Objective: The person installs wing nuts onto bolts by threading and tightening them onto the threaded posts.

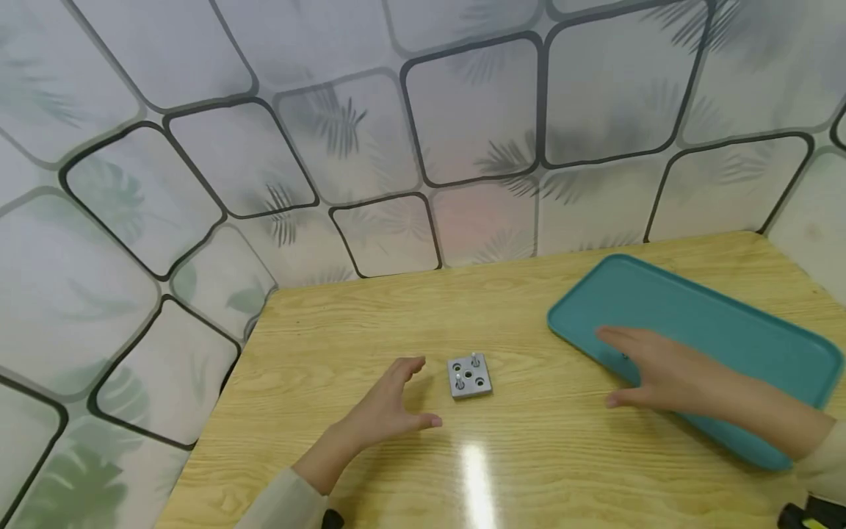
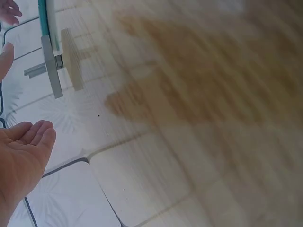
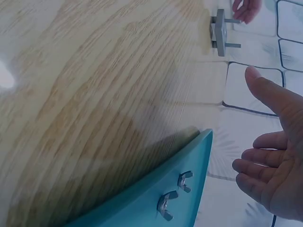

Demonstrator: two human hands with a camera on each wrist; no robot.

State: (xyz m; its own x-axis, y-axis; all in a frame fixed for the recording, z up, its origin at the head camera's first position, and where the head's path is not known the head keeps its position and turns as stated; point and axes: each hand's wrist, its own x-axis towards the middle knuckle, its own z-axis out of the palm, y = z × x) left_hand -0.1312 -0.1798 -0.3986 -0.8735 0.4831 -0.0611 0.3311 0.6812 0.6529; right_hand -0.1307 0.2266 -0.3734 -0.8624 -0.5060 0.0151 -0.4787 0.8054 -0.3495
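Observation:
A square grey metal block lies on the wooden table, with holes in its top face and two bolts standing up from it. Just left of it hovers my left hand, fingers and thumb spread apart, holding nothing. My right hand is above the near left part of the teal tray, also with nothing in its grasp. Two wing nuts lie in the tray in the right wrist view; the right hand mostly hides them from the head view. The left wrist view shows the block side-on, beyond the left fingertips.
The wooden table runs back to a wall with a pattern of rounded outlines and leaves. A bright light reflection lies on the tabletop near the front. The tray sits at an angle on the right side.

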